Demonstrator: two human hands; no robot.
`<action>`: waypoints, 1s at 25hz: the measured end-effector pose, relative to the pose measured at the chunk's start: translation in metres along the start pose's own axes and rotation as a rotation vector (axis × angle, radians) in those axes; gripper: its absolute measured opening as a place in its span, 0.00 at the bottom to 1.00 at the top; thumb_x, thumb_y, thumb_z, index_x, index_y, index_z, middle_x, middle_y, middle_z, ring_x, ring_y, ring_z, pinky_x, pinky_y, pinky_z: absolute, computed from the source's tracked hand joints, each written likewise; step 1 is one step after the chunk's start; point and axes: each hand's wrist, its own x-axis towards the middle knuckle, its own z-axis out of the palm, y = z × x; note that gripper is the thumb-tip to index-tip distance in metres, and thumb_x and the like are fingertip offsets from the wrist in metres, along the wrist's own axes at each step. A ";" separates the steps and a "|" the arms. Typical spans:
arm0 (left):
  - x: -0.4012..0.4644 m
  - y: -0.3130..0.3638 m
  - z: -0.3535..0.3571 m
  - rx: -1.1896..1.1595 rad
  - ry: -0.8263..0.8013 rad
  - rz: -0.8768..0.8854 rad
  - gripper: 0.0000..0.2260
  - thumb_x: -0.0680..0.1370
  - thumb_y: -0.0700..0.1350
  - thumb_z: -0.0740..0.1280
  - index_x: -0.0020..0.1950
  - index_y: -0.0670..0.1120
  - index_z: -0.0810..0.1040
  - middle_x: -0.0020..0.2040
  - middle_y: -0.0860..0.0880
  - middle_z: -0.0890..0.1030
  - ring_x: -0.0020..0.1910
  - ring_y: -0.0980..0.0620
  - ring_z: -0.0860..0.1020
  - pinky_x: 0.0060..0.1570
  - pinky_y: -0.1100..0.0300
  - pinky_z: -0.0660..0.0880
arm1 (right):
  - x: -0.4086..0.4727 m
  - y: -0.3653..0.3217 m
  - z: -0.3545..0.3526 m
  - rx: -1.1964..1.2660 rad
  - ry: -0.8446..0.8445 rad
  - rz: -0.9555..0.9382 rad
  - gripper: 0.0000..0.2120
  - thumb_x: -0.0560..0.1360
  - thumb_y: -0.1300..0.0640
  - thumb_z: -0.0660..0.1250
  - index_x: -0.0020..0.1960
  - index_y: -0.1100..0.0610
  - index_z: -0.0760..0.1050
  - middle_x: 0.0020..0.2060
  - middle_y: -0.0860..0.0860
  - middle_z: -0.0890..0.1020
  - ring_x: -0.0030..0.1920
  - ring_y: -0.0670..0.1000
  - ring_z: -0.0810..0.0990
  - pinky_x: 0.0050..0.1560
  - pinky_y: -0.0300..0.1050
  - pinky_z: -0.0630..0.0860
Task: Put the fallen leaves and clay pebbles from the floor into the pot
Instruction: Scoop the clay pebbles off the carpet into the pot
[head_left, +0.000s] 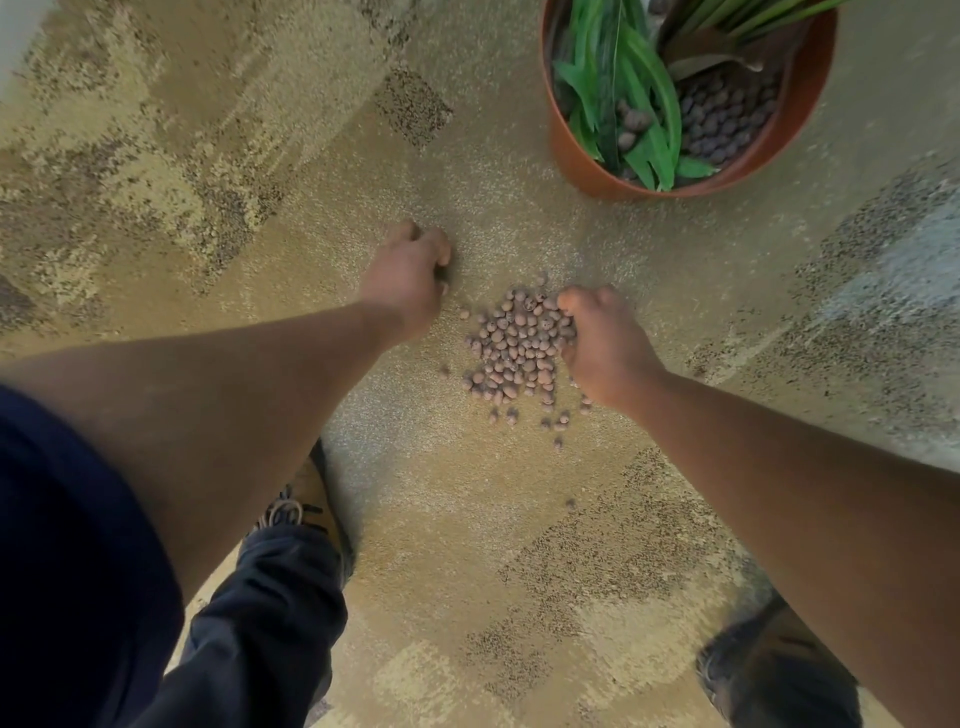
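A heap of brown clay pebbles (514, 348) lies on the carpet in the middle of the view. My right hand (597, 338) sits at the heap's right edge, its fingers curled down into the pebbles. My left hand (410, 280) is to the left of the heap with its fingers curled under; what it holds is hidden. The terracotta pot (576, 156) stands at the upper right, holding green leaves (623, 98) and more clay pebbles (727, 119).
A few stray pebbles (558, 441) lie scattered below the heap. My shoes (306, 509) and dark trouser legs stand at the bottom of the view. Patterned beige carpet (208, 182) spreads all round.
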 end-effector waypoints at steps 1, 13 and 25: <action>-0.003 0.000 0.003 0.006 0.013 0.009 0.06 0.79 0.35 0.66 0.50 0.46 0.76 0.52 0.49 0.71 0.50 0.49 0.73 0.50 0.59 0.69 | -0.001 0.001 0.001 0.002 0.000 -0.005 0.17 0.78 0.69 0.66 0.65 0.58 0.74 0.60 0.59 0.75 0.58 0.57 0.78 0.63 0.52 0.80; -0.011 0.003 0.013 -0.050 -0.002 -0.070 0.13 0.73 0.29 0.66 0.43 0.48 0.78 0.46 0.52 0.75 0.48 0.51 0.76 0.36 0.69 0.67 | -0.015 0.012 0.012 -0.051 -0.007 0.024 0.06 0.80 0.67 0.66 0.50 0.59 0.79 0.51 0.55 0.79 0.46 0.53 0.81 0.48 0.42 0.83; -0.013 0.121 -0.051 -0.740 0.376 0.145 0.10 0.73 0.32 0.70 0.47 0.46 0.78 0.49 0.45 0.80 0.43 0.55 0.80 0.44 0.65 0.79 | -0.018 -0.040 -0.079 0.800 0.558 -0.001 0.16 0.74 0.68 0.73 0.45 0.46 0.78 0.38 0.46 0.84 0.35 0.40 0.82 0.38 0.35 0.82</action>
